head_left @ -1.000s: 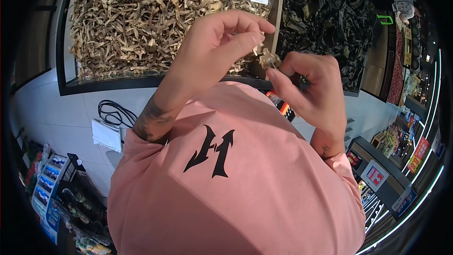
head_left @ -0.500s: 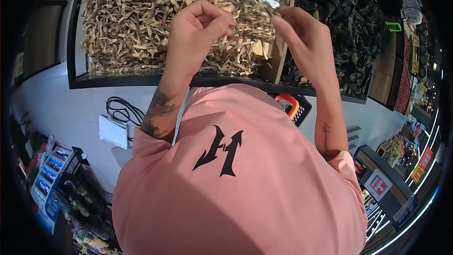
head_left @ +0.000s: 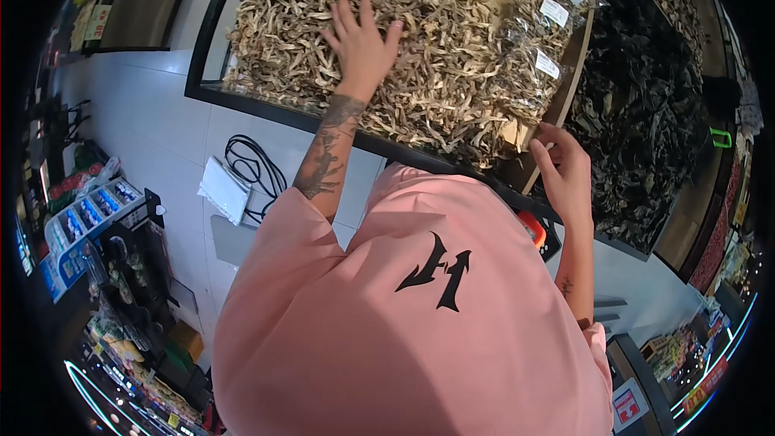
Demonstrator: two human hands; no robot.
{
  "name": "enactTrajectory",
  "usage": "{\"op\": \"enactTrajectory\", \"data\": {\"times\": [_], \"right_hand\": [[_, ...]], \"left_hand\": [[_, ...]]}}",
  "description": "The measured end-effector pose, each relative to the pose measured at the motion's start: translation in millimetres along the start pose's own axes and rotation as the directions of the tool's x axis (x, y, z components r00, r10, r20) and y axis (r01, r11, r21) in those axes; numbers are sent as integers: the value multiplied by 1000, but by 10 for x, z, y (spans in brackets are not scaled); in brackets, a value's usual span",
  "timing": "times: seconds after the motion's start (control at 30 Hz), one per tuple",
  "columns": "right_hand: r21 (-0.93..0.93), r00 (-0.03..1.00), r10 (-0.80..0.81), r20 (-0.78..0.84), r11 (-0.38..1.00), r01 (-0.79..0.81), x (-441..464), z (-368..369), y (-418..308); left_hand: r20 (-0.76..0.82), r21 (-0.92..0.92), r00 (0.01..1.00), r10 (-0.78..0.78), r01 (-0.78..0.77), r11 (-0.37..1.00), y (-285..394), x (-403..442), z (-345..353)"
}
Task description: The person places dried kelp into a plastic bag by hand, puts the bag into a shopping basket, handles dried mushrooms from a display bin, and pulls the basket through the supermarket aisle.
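Observation:
My left hand (head_left: 365,50) lies over a broad heap of pale brown dried mushroom strips (head_left: 452,56), fingers spread and pointing away from me. Beside the thin wooden divider (head_left: 571,101), near the heap's front right corner, is my right hand (head_left: 567,168). Its fingers are curled in with the thumb close to them; whether a small piece is between them I cannot make out. Clear plastic bags with white labels (head_left: 555,12) rest along the right side of the heap, against the divider.
Right of the divider lies a heap of dark, crinkled dried pieces (head_left: 638,113). A black-edged bin rim (head_left: 274,113) runs along the front. On the pale floor are a white packet (head_left: 224,190) and a black cord (head_left: 257,169). A bright green handle (head_left: 721,139) shows far right.
My view has turned, shifting the bin rightward. The left hand has opened from a pinch and spread over the strips. My right hand has lowered to the divider's near end; its small piece no longer shows.

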State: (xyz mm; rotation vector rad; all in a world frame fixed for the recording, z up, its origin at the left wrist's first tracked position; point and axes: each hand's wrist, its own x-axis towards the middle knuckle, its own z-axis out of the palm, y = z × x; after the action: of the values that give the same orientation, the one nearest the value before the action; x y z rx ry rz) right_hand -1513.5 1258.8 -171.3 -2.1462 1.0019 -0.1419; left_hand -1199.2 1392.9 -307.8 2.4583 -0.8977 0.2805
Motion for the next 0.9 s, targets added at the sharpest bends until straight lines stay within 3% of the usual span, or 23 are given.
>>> {"op": "enactTrajectory", "data": {"times": [0.03, 0.17, 0.3, 0.57, 0.73, 0.83, 0.9], "right_hand": [[0, 1000, -1, 15, 1000, 1, -16, 6, 0], [20, 1000, -23, 11, 1000, 23, -49, 97, 5], [-31, 998, -46, 49, 998, 48, -10, 167, -42], [-132, 989, -65, 136, 988, 83, 114, 207, -233], [-117, 992, -49, 117, 991, 63, 130, 192, -219], [-125, 992, -21, 121, 991, 36, 130, 192, -132], [-141, 993, -24, 116, 989, 40, 118, 202, -76]], "left_hand": [[76, 38, 997, -12, 9, 999, 91, -16, 21], [66, -34, 989, 133, -131, 991, 326, -160, 9], [177, -61, 967, 184, -176, 983, 600, -360, -50], [160, -299, 929, 332, -275, 914, 862, -515, -167], [133, -432, 967, 216, -139, 891, 727, -314, -505], [-49, -529, 991, 127, -134, 838, 332, 20, -644], [-227, -430, 973, -46, -58, 901, -174, 354, -735]]}}
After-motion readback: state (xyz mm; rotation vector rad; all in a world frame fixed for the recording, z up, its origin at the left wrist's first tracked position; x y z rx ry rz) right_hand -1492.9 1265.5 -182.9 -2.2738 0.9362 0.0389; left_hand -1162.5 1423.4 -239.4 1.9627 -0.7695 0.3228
